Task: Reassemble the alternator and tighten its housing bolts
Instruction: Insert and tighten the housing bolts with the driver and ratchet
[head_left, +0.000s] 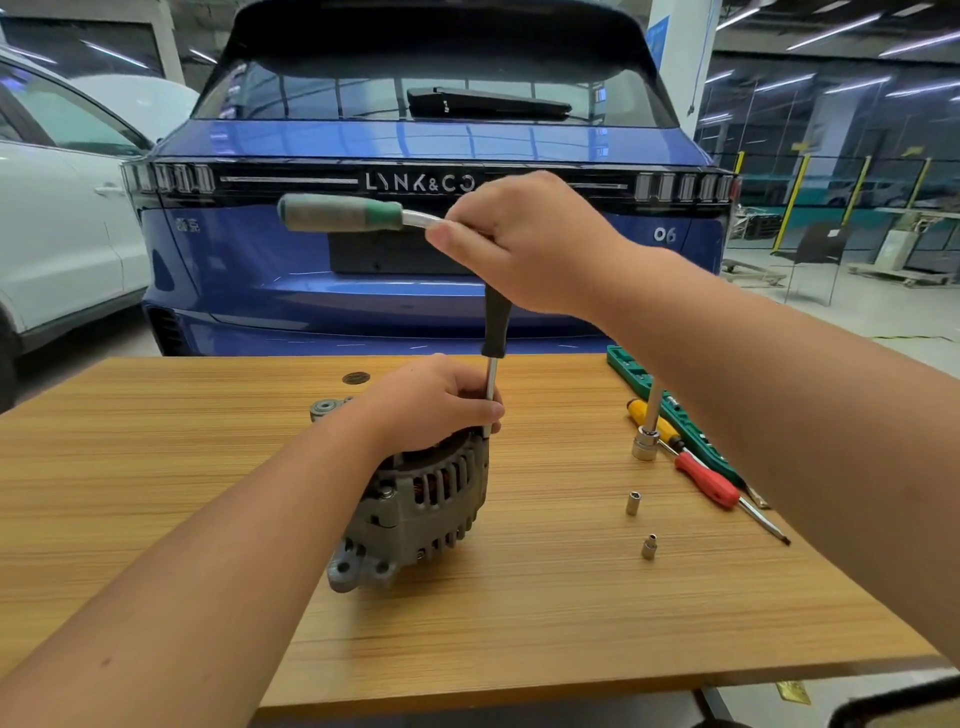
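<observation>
Fingers of the left hand (434, 402) curl round the extension (490, 387) just above the alternator (415, 501), which stands mid-table (156, 493). The right hand (524, 244) wraps the ratchet (343, 213) head, handle pointing left. Risk: the tall extension could tilt as the handle swings, slipping the socket off the bolt and rounding it, or tipping the alternator. Both forearms reach forward, the right raised high, the left low.
</observation>
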